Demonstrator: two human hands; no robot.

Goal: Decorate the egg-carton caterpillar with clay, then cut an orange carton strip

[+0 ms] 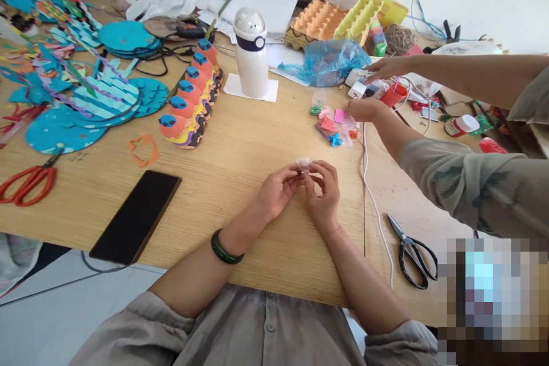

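My left hand (278, 190) and my right hand (323, 197) meet above the front middle of the wooden table. Between their fingertips is a small see-through plastic bag (303, 164), pinched from both sides. Something small and dark shows at the left fingertips, too small to name. Beyond my hands lies a loose group of little bags and coloured pieces, among them a pink square (339, 115) and a blue piece (335, 140). A dark green bangle (223, 249) circles my left wrist.
At right, another person's hands (364, 108) reach over a power strip (358, 88). A white cable (366, 171) runs down beside black scissors (414, 254). Left stand a phone (136, 214), red scissors (32, 183), an egg-carton caterpillar (193, 97) and a white bottle (252, 63).
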